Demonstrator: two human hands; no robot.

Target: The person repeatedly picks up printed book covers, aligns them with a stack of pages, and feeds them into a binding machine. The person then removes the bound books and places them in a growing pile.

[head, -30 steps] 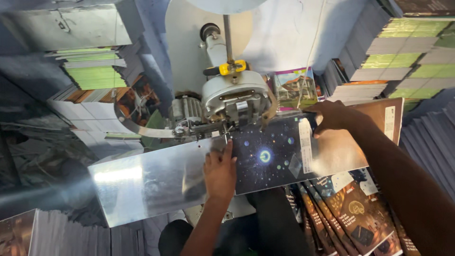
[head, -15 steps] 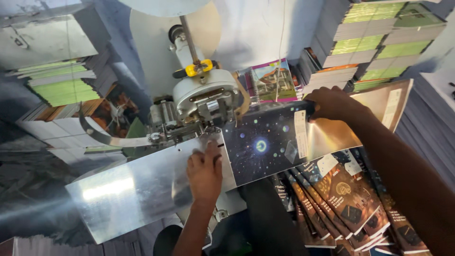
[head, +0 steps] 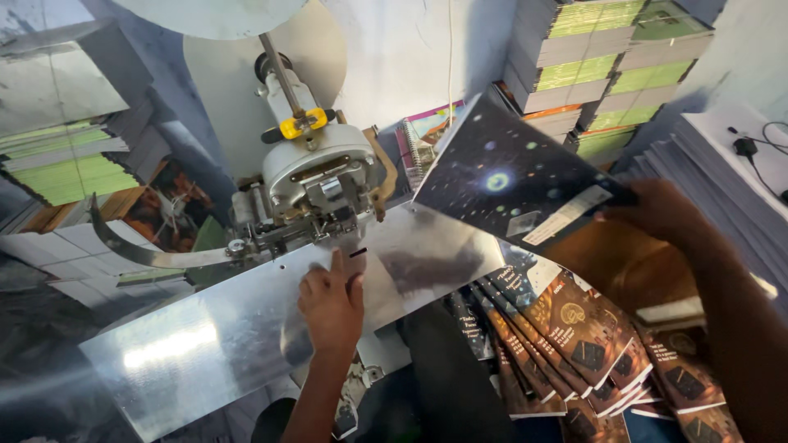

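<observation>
Left hand (head: 331,302) flat, palm down, fingers (head: 336,264) stretched forward. Right hand (head: 661,215) raised, fingers curled shut, forearm extended.

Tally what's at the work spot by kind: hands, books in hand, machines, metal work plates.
Hands: 2, left hand on the metal plate, right hand holding the book.
Dark starry-cover book: 1
Stitching machine: 1
Metal plate: 1
Total: 5

dark booklet (head: 513,184) lifted off metal plate (head: 222,336), swung right
</observation>
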